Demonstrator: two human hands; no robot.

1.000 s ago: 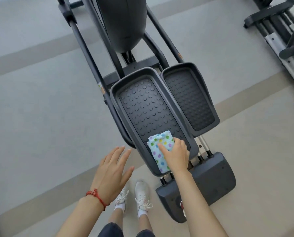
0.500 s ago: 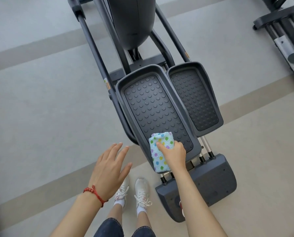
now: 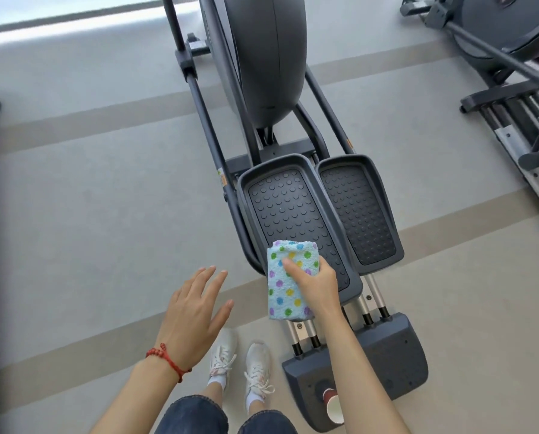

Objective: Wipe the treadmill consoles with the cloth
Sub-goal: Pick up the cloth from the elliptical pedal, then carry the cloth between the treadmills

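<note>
My right hand (image 3: 316, 285) grips a folded light-blue cloth (image 3: 288, 285) with coloured dots, held just above the near end of the left foot pedal (image 3: 288, 214) of a dark grey elliptical machine (image 3: 262, 57). My left hand (image 3: 194, 311) hovers open with fingers spread over the floor, left of the pedal; a red string bracelet sits on its wrist. No console is in view.
The right pedal (image 3: 357, 208) lies beside the left one. The machine's rear base (image 3: 387, 355) sits on the floor with a red-and-white paper cup (image 3: 332, 404) by it. Another machine (image 3: 512, 73) stands at the right. My white shoes (image 3: 240, 361) are below.
My right hand has lifted the cloth off the pedal and drawn it toward me. The view has tilted up, showing more of the machine's housing. My left hand stays open.
</note>
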